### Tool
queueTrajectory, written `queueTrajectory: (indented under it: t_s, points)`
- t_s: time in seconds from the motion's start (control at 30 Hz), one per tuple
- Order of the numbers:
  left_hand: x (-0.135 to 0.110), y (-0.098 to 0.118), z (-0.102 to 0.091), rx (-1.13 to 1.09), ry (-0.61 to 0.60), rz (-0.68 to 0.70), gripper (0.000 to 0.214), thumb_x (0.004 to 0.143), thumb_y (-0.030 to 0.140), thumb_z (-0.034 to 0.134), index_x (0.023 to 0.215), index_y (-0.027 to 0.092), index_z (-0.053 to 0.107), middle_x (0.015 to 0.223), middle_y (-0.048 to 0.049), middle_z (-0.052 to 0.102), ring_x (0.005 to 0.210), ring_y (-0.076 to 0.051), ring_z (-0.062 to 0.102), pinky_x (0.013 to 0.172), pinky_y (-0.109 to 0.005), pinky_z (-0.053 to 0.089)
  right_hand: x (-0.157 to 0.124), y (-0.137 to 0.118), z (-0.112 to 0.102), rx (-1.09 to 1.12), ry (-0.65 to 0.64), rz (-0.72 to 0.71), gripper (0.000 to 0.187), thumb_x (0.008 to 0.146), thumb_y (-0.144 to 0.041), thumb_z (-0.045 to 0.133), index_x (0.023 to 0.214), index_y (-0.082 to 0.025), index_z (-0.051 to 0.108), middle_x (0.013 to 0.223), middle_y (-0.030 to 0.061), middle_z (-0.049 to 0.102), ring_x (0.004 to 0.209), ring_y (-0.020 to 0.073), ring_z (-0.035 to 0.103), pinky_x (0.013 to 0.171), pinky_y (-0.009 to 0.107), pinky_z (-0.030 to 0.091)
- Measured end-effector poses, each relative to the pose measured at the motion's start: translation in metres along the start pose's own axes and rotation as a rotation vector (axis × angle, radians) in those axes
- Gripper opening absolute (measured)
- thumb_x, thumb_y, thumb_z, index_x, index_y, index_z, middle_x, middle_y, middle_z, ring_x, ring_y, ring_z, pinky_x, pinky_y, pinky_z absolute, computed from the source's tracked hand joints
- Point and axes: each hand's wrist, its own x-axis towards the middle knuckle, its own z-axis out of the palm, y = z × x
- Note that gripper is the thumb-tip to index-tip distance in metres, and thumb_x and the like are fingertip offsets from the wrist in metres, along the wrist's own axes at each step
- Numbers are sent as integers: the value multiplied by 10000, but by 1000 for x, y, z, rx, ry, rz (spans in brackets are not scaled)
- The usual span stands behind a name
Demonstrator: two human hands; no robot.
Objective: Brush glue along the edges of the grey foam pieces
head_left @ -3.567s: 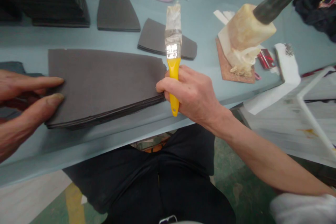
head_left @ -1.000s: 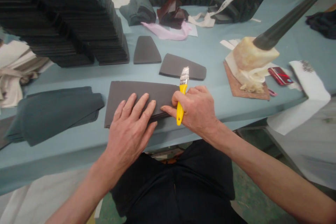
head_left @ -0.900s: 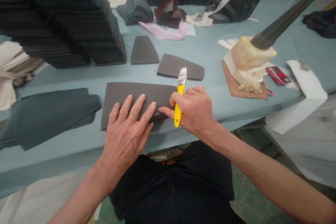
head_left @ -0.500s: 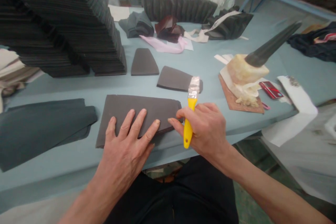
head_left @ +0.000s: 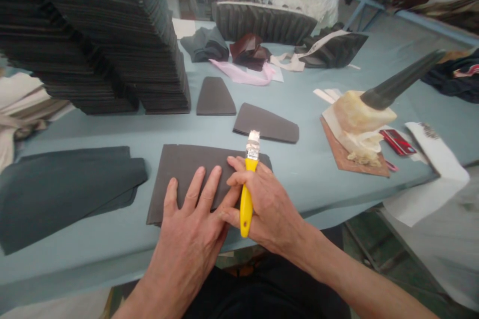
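"Head view. Left hand?"
"Left hand (head_left: pixel 194 232): fingers spread wide, laid flat on a stack of gray sheets (head_left: pixel 182 159); nothing gripped."
"Right hand?"
"Right hand (head_left: pixel 267 204): closed round one brush (head_left: pixel 246 204), yellow handle, pale bristles pointing to the far side. Its fingers overlap the left hand over the right part of the stack."
"Position of the stack?"
"Near side of the blue-gray table (head_left: pixel 310 179), at the middle, under both hands."
"Items to the left?"
"Dark green cloth pieces (head_left: pixel 71 184), near; a tall dark stack (head_left: pixel 164 60), farther off."
"Beyond the sheets?"
"Two small gray pieces, one upright wedge (head_left: pixel 216 98) and one lying slantwise (head_left: pixel 265 122); farther, a pink cloth (head_left: pixel 245 73)."
"To the right?"
"One pale block (head_left: pixel 359 109) with a dark handle, tilted; beside it, a red case (head_left: pixel 398 142)."
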Motion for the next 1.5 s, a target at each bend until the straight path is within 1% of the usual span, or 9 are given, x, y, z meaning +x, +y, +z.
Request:
queueTrajectory:
  t_s: [0.2, 0.37, 0.47, 0.67, 0.83, 1.0, 1.23, 1.4, 1.5]
  points:
    - [1, 2, 1, -3, 19, -7, 598, 1103, 421, 425, 1694, 370, 355, 1674, -122, 519, 1512, -406, 517, 1196, -699, 329, 1, 4, 1, -5, -43, 77, 419, 900, -386, 812, 1197, -175, 604, 1574, 275, 608, 1450, 409, 623, 1154, 633, 531]
    - [2, 6, 4, 14, 64, -18, 483, 1115, 413, 377, 1550, 346, 576, 1638, -108, 572, 1502, -385, 511, 1217, -667, 279, 12, -5, -9, 1, -116, 173, 462, 822, -272, 854, 1206, -166, 621, 1550, 267, 629, 1386, 424, 645, 1133, 636, 528]
    - [2, 8, 7, 31, 72, -16, 423, 1104, 396, 403, 1402, 313, 692, 1617, -87, 599, 1507, -363, 487, 1249, -636, 231, 30, -13, -14, 24, -166, 146, 419, 867, -284, 810, 1224, -163, 625, 1533, 240, 649, 1363, 399, 653, 1147, 606, 513]
    - [4, 12, 9, 79, 92, -23, 415, 1066, 392, 480, 1427, 313, 670, 1612, -85, 599, 1574, -353, 371, 1281, -636, 175, 60, -16, -3, 163, -343, 189, 393, 890, -298, 768, 1233, -174, 620, 1396, 173, 714, 1278, 322, 678, 1155, 534, 488]
    - [2, 14, 10, 95, 123, -28, 385, 1048, 397, 554, 1403, 303, 671, 1568, -97, 631, 1505, -369, 435, 1241, -651, 262, 74, -12, 1, 191, -402, 224, 409, 865, -238, 741, 1246, -199, 596, 1284, 128, 727, 1243, 303, 678, 1132, 512, 490]
    - [1, 17, 14, 73, 156, -66, 322, 985, 373, 661, 1287, 285, 729, 1374, -114, 743, 1279, -391, 591, 1158, -685, 393, 91, -16, 14, 222, -487, 185, 449, 893, -358, 788, 1265, -195, 597, 1337, 142, 696, 1262, 304, 658, 1145, 502, 484]
    - [6, 17, 4, 27, 101, -104, 586, 930, 355, 750, 1499, 339, 609, 1361, -104, 728, 1234, -400, 615, 1046, -677, 521, 117, -22, 28, 233, -608, 186, 492, 931, -447, 781, 1314, -195, 601, 1296, 120, 704, 1207, 289, 651, 1104, 475, 491]
    - [5, 16, 3, 17, 90, -89, 689, 940, 430, 751, 1584, 339, 524, 1399, -114, 700, 1341, -409, 559, 1152, -726, 439, 140, -31, 41, 141, -673, 232, 587, 980, -528, 744, 1418, -183, 559, 1244, 132, 726, 1142, 282, 681, 1027, 437, 507]
    - [3, 14, 5, -6, 88, -107, 730, 908, 422, 786, 1583, 342, 523, 1417, -113, 696, 1356, -397, 556, 1196, -717, 389, 150, -31, 54, 78, -683, 175, 659, 1001, -620, 691, 1460, -176, 534, 1275, 162, 734, 1206, 311, 687, 1055, 450, 501]
